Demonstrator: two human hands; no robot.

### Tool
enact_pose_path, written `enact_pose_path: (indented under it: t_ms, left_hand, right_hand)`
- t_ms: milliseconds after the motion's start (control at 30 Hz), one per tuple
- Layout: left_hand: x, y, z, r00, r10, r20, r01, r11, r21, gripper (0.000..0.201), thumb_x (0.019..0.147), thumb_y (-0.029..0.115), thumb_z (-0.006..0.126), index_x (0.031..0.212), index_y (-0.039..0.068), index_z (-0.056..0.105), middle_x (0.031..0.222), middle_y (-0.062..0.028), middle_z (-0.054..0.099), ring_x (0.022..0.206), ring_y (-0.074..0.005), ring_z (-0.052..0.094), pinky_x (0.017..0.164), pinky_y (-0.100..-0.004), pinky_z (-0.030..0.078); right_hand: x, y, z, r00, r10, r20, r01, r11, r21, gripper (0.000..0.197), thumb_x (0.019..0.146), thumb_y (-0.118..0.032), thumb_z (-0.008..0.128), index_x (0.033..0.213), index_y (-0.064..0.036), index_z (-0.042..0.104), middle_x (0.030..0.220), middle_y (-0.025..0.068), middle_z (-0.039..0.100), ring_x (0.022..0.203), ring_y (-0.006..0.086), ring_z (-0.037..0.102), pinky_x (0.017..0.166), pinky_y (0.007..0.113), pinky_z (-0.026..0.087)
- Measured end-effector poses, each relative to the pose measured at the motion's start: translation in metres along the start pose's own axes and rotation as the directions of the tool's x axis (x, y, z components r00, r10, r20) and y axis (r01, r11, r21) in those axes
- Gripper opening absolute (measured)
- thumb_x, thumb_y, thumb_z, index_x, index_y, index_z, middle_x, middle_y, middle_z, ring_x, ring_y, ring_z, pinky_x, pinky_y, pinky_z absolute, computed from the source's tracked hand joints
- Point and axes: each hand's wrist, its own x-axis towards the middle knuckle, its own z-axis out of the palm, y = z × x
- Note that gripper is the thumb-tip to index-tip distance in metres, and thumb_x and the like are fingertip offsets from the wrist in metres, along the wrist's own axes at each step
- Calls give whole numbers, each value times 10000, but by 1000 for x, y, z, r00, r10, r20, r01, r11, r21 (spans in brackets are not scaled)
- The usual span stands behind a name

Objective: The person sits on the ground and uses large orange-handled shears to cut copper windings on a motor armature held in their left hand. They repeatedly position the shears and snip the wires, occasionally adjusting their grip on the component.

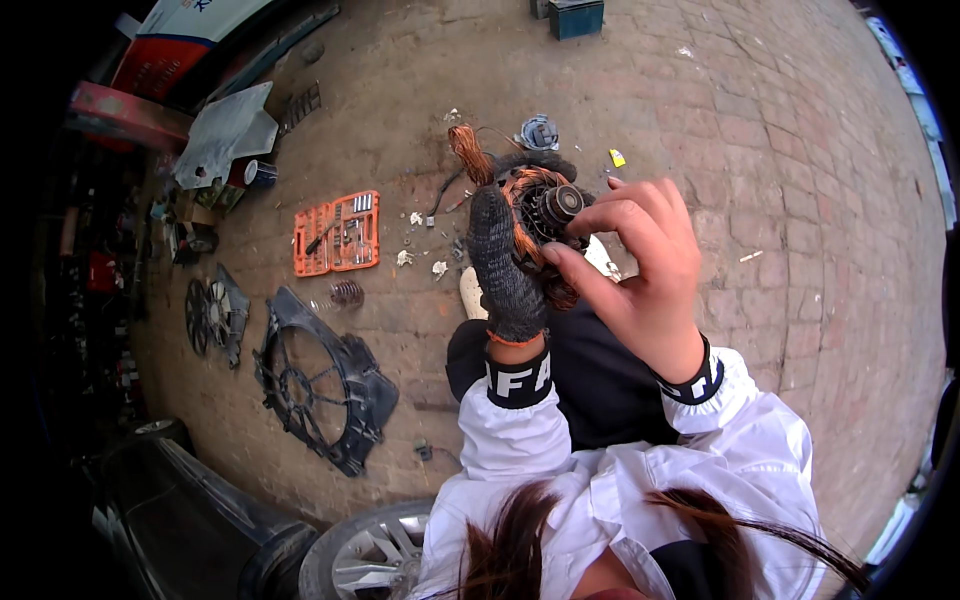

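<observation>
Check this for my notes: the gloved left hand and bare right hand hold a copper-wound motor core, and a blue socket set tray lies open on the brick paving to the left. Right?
Not quite. In the head view the socket set tray is orange, not blue. The rest holds: the gloved left hand and bare right hand hold the copper-wound motor core, and the tray lies open on the brick paving to the left.

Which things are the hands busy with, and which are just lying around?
Busy with:
- motor part wound with copper wire, held up by the gloved left hand
- bare right hand, pinching at it

Lying around:
- orange tool tray
- black fan shroud
- smaller fan
- spring
</observation>
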Motion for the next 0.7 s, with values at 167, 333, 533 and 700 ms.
enact_pose_path:
  t_ms: [167, 333, 533, 700]
  left_hand:
    - [2, 10, 16, 994, 89, 68, -89, 996, 8, 593, 872, 449, 495, 1228, -18, 412, 1131, -140, 537, 962, -243, 571, 850, -371, 487]
    - [3, 11, 23, 981, 156, 115, -159, 987, 19, 621, 859, 468, 511, 1229, -21, 410, 1132, -144, 537, 963, -246, 571, 850, -374, 488]
    - [1, 13, 34, 966, 244, 81, -251, 963, 100, 755, 773, 537, 598, 1229, -34, 407, 1123, -156, 538, 974, -255, 569, 853, -381, 491]
    - [-10, 26, 41, 970, 230, 82, -244, 922, 301, 817, 745, 565, 593, 1272, -20, 375, 1180, -162, 512, 1028, -264, 545, 894, -387, 469]
  right_hand:
    - [-3, -10, -9, 998, -26, 57, 32, 994, -106, 220, 608, -102, 746, 783, -77, 614, 788, 45, 568, 757, 256, 505, 656, 343, 413]
    - [-3, -15, -9, 997, -34, 70, 39, 998, -58, 212, 614, -55, 731, 797, -72, 626, 784, 42, 573, 770, 251, 504, 688, 342, 420]
    - [-4, -19, -10, 992, 76, 104, -82, 995, 51, 199, 626, -30, 714, 787, -56, 600, 802, 47, 572, 765, 253, 497, 663, 326, 407]
    - [-3, -29, -12, 965, 120, 235, -166, 968, 187, 172, 676, -11, 667, 781, -30, 532, 788, 68, 532, 763, 259, 461, 674, 318, 376]
